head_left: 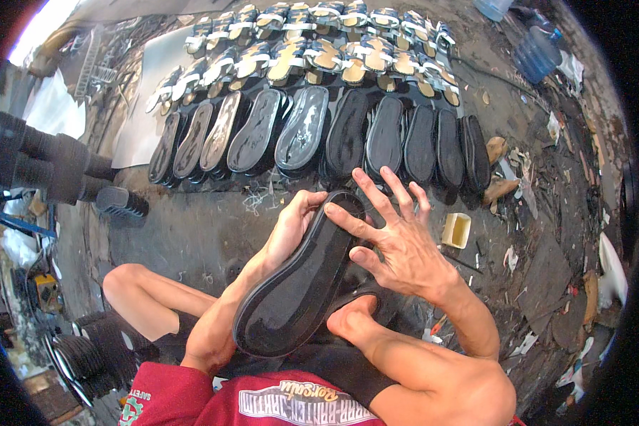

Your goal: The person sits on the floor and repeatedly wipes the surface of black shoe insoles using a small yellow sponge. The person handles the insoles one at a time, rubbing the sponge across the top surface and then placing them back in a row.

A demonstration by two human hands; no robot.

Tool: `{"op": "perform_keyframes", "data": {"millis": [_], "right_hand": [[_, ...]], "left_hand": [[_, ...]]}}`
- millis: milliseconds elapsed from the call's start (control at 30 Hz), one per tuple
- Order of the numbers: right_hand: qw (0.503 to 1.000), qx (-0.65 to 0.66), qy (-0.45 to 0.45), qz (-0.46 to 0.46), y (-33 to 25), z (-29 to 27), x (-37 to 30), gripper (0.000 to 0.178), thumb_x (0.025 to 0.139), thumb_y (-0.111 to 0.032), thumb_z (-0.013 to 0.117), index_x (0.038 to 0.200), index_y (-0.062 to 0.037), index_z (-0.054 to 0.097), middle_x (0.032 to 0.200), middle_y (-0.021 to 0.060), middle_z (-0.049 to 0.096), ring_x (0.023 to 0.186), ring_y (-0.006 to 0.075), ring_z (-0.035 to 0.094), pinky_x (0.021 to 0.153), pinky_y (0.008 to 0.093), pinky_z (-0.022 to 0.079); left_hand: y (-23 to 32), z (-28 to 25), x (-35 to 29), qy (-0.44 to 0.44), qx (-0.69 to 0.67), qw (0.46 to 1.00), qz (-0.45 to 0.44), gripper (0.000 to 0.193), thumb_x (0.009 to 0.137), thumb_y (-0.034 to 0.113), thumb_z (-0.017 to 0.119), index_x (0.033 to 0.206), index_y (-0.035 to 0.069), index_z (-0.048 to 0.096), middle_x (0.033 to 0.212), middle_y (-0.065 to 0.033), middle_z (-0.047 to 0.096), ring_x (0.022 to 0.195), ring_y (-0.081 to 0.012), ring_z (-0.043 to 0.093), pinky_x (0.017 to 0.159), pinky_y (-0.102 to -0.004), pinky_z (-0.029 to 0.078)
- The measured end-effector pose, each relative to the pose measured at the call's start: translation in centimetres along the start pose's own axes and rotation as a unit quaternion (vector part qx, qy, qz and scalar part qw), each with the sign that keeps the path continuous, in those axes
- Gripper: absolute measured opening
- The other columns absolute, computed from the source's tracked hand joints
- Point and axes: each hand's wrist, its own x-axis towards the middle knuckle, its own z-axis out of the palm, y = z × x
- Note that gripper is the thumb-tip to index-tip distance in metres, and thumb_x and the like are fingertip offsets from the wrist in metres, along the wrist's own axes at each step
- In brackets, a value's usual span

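Note:
A long black shoe sole (291, 284) with a raised rim lies tilted above my lap, its narrow end pointing away from me. My left hand (289, 228) grips it along the left edge near that far end, with the thumb on the rim; the fingers beneath are partly hidden. Over the sole's far right side, my right hand (412, 252) has its fingers spread apart. Its index fingertip touches the sole's surface near the far end, while the other fingers stay clear of it.
Beyond my hands stretches a row of stacked black soles (302, 131), some glossy. Behind it stand rows of sandals (287, 60) with tan insoles. A small cream container (456, 231) sits to the right, near scraps. Tall black stacks (42, 156) lean in at the left. A blue water jug (536, 55) lies far right.

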Motion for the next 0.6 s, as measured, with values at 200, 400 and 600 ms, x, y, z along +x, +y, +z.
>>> {"op": "perform_keyframes", "data": {"millis": [200, 400, 600], "right_hand": [[1.000, -0.006, -0.008, -0.010, -1.4, -0.3, -0.2, 0.062, 0.109, -0.074, 0.028, 0.162, -0.0494, 0.049, 0.182, 0.0081, 0.021, 0.163, 0.0404, 0.018, 0.125, 0.0654, 0.012], [0.999, -0.001, -0.010, -0.032, -3.3, 0.4, -0.7, 0.061, 0.109, -0.075, 0.030, 0.159, -0.0492, 0.054, 0.180, 0.0085, 0.024, 0.164, 0.0386, 0.017, 0.126, 0.0622, 0.010], [0.977, 0.188, 0.089, -0.041, -3.1, 1.6, -2.5, 0.061, 0.110, -0.069, 0.035, 0.164, -0.0443, 0.048, 0.181, 0.0166, 0.018, 0.164, 0.0419, 0.017, 0.124, 0.0681, 0.012]], "left_hand": [[-0.4, -0.7, 0.9, 0.029, 0.057, 0.997, 0.037, 0.048, 0.110, 0.039, 0.045, 0.127, 0.001, 0.069, 0.114, -0.0139, 0.078, 0.094, -0.0220, 0.076, 0.089, -0.0359, 0.062], [-0.3, -0.5, 0.7, 0.024, 0.067, 0.995, 0.076, 0.048, 0.111, 0.042, 0.041, 0.124, 0.006, 0.070, 0.110, -0.0097, 0.077, 0.094, -0.0222, 0.075, 0.089, -0.0367, 0.062], [1.3, -1.1, 1.9, -0.034, 0.121, 0.983, 0.132, 0.064, 0.111, 0.049, 0.033, 0.133, 0.000, 0.069, 0.105, -0.0145, 0.078, 0.094, -0.0238, 0.076, 0.077, -0.0390, 0.064]]}}
